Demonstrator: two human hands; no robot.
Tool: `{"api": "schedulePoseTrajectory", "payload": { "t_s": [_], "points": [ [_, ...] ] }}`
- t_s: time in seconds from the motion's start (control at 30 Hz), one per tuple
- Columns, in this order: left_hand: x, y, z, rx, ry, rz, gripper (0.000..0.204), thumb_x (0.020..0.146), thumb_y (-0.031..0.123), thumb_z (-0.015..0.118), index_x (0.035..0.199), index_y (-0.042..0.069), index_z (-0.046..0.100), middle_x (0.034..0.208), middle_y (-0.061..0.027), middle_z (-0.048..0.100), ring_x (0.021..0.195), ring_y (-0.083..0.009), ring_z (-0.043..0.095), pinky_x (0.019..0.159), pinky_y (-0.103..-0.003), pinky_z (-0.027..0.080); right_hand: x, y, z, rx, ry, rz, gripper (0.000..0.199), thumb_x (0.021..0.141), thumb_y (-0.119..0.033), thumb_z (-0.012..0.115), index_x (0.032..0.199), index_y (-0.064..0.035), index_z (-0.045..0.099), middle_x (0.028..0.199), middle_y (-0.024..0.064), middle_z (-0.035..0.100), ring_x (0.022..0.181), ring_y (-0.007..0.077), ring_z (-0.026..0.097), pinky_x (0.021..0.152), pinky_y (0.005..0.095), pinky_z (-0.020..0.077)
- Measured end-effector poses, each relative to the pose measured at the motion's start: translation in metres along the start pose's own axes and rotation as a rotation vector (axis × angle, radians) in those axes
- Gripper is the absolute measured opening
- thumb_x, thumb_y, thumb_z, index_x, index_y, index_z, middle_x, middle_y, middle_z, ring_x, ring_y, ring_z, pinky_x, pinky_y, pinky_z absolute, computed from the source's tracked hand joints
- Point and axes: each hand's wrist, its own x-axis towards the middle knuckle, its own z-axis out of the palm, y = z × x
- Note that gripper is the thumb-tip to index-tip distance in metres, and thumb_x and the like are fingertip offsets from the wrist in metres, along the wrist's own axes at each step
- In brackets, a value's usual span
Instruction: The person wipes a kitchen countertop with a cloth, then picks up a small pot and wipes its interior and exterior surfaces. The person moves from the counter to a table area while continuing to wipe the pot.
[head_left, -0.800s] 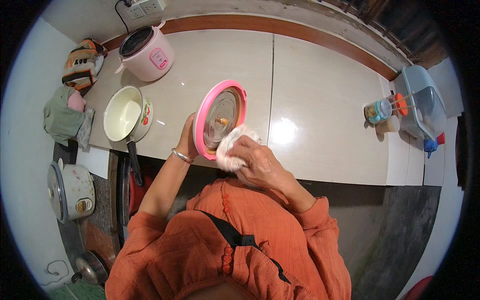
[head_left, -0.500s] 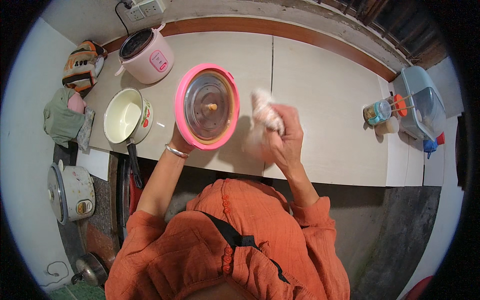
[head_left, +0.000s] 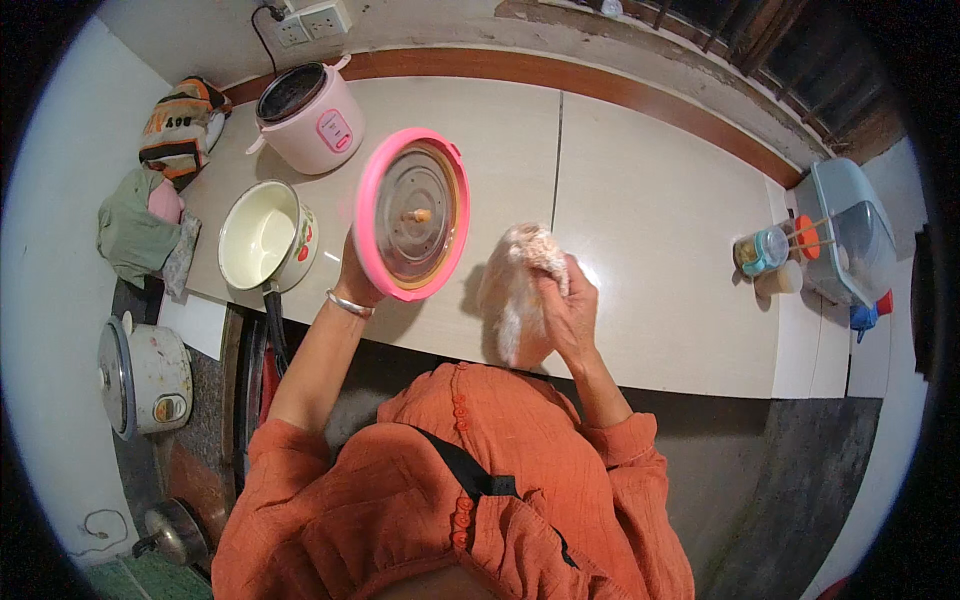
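Left hand [head_left: 357, 272] clamped on lid's [head_left: 412, 213] lower rim, holding it upright above bench [head_left: 650, 200], between pot [head_left: 266, 235] and cloth [head_left: 518, 283]. Right hand [head_left: 568, 305] clenched around cloth, just beside lid, not touching. Risk as judged: thin grip at one edge, so could slip and drop onto bench. Count: one lid, one cloth, one pot, two cookers, pink [head_left: 305, 115] and white [head_left: 142, 375].

Pink label [head_left: 334, 130] on the rice cooker [head_left: 305, 118] — small, rectangular, facing the counter
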Motion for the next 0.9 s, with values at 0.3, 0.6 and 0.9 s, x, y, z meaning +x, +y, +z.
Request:
{"api": "schedulePoseTrajectory", "payload": {
  "t_s": [0.3,0.6,0.9],
  "points": [
    [0.039,0.100,0.036,1.596,0.079,0.878,0.025,0.088,0.022,0.055,0.087,-0.003,0.054,0.092,-0.0107,0.055,0.086,-0.0221,0.053,0.078,-0.031,0.042,0.009,0.050,-0.033,-0.861,0.003,-0.158,0.041,0.072,-0.005,0.061,0.112,-0.0151,0.057,0.108,0.0148,0.052,0.083,0.0307,0.059,0.066,0.0369,0.0496],
    [0.111,0.228,-0.020,2.151,0.293,0.913,0.032,0.087,0.025,0.053,0.095,-0.006,0.051,0.101,-0.0174,0.049,0.089,-0.0334,0.053,0.079,-0.038,0.044,-0.008,0.063,-0.025,-0.949,-0.035,-0.247,0.051,0.063,-0.001,0.063,0.112,-0.0148,0.056,0.111,0.0199,0.053,0.088,0.0352,0.058,0.066,0.0404,0.0494],
    [0.179,0.263,-0.076,2.398,0.525,0.488,0.034,0.087,0.028,0.050,0.101,-0.003,0.052,0.111,-0.0129,0.046,0.106,-0.0305,0.048,0.088,-0.045,0.040,-0.002,0.058,-0.015,-0.959,0.049,-0.255,0.048,0.062,0.000,0.060,0.108,-0.0113,0.058,0.108,0.0207,0.055,0.088,0.0361,0.058,0.066,0.0414,0.0491]
  ]
}}
